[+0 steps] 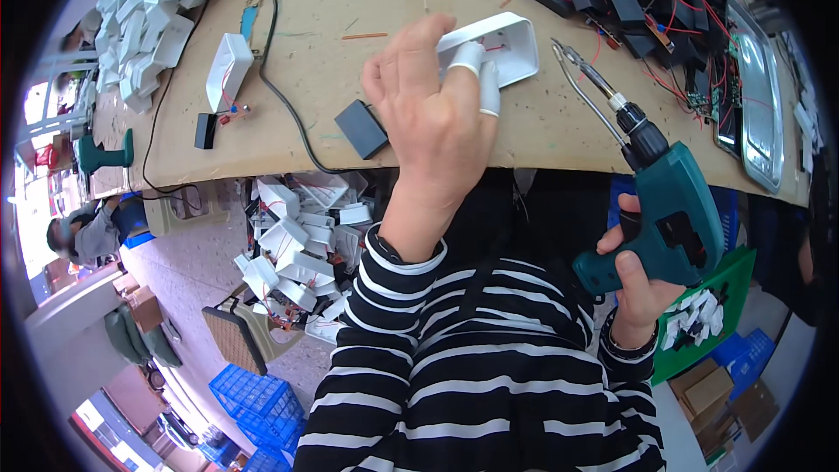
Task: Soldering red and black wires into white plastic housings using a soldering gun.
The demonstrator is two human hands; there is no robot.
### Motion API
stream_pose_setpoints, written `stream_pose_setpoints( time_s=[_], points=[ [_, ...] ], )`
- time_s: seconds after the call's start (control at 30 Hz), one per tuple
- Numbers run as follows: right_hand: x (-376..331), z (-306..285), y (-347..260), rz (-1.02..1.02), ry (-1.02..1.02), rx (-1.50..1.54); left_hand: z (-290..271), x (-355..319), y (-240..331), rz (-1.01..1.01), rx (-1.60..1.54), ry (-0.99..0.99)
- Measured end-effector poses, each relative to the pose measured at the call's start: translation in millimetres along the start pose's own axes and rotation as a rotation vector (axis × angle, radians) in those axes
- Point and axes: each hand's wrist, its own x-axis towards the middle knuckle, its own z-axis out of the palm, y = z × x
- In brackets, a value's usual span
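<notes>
My left hand (pixel 437 114) is over the bench with white finger cots on two digits. Those digits reach into a white plastic housing (pixel 518 48), closed on it, and a bit of red wire shows inside. Beside that wrist a black box (pixel 361 129) lies on the bench. A green pistol-shaped soldering gun (pixel 677 210) fills my right hand (pixel 642 284), fingers wrapped round its grip. Its metal tip and thin curved feed tube (pixel 587 92) point up and left, apart from the housing.
White housings (pixel 162 0) are piled at the far left, black boxes with red wires and circuit boards (pixel 647 0) at the far right by a metal tray (pixel 759 105). Another wired housing (pixel 229 70) and a black cable (pixel 280 87) lie left. Below stands a heap of wired housings (pixel 297 249).
</notes>
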Motion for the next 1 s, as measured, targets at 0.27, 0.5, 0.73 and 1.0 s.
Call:
stream_pose_setpoints(
  time_s=[0.27,0.5,0.73,1.0],
  points=[
    [2.8,-6.1,0.9,0.008,0.014,0.041,3.9,-1.4,1.7,-0.063,-0.012,-0.046],
    [-0.8,-29.9,4.0,0.226,0.068,0.226,3.2,0.1,2.2,-0.036,-0.135,-0.037],
    [-5.5,-41.1,7.8,0.272,0.126,0.288,0.7,7.7,6.3,0.013,-0.082,-0.089],
    [-6.2,-37.5,6.9,0.226,0.046,0.281,4.9,5.7,1.8,0.018,-0.026,-0.024]
  ],
)
